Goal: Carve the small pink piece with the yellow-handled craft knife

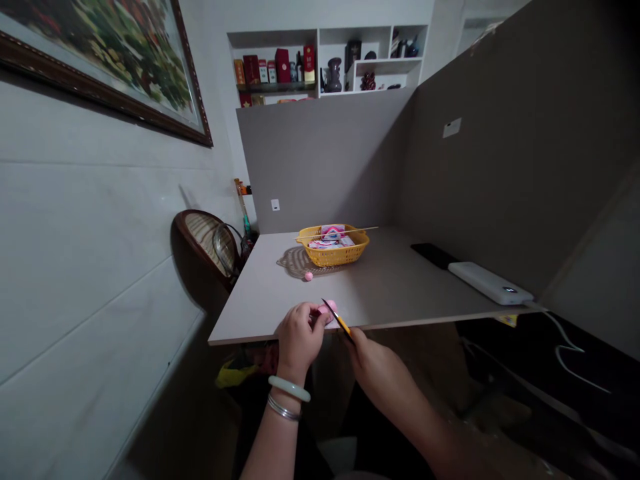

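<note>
At the table's front edge my left hand (pixel 303 333) has its fingers closed on a soft-looking pink lump (pixel 330 306). My right hand (pixel 367 357) is wrapped round a knife (pixel 341 323) with a yellow-and-black handle. Its thin dark blade lies over the pink lump, pointing up and left; whether it cuts into the lump I cannot tell. A small pink ball (pixel 309 276) rests on the table a little beyond my hands. Behind the ball stands a yellow plastic basket (pixel 335 257) with pink-and-white packets in it and a thin stick (pixel 367 229) across its rim.
The grey table (pixel 260 293) has upright panels at the back and right. Along the right side lie a white power bank (pixel 487 283) with a cable and a black flat object (pixel 433 255). A round-backed chair (pixel 205 243) stands by the left wall.
</note>
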`<state>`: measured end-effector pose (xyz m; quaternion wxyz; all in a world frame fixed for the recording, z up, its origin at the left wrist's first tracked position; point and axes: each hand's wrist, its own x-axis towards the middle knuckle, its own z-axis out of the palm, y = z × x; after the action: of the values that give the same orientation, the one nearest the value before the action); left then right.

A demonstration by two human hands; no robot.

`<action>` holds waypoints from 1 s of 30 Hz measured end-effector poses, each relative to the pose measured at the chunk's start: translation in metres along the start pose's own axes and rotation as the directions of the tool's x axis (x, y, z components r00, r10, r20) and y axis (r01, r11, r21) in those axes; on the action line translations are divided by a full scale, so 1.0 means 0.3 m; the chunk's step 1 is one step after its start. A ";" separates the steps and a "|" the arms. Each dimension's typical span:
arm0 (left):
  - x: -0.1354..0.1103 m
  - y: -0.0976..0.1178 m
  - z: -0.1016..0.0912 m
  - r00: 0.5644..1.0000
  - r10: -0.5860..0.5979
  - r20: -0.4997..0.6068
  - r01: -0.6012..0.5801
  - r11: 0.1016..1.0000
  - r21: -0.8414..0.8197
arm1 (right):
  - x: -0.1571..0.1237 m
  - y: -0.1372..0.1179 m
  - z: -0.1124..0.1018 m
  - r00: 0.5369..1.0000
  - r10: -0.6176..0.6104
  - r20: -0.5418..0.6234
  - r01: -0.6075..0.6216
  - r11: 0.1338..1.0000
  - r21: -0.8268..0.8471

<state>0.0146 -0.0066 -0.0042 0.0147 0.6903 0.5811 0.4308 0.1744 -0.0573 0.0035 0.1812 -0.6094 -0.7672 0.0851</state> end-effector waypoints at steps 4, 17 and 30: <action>0.001 -0.004 0.002 1.000 -0.002 0.001 0.002 1.000 -0.011 | 0.009 -0.001 -0.002 1.000 -0.011 -0.004 0.011 1.000 0.006; 0.000 -0.005 0.003 1.000 -0.011 -0.007 0.011 0.999 -0.034 | 0.027 0.000 -0.017 1.000 -0.004 0.025 0.004 1.000 0.007; 0.004 -0.001 -0.002 1.000 -0.019 0.002 0.019 0.999 -0.027 | 0.018 0.005 -0.011 0.999 -0.002 0.037 0.002 1.000 -0.013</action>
<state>0.0140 -0.0059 -0.0032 0.0287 0.6849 0.5817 0.4378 0.1760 -0.0519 0.0070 0.1630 -0.6082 -0.7715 0.0910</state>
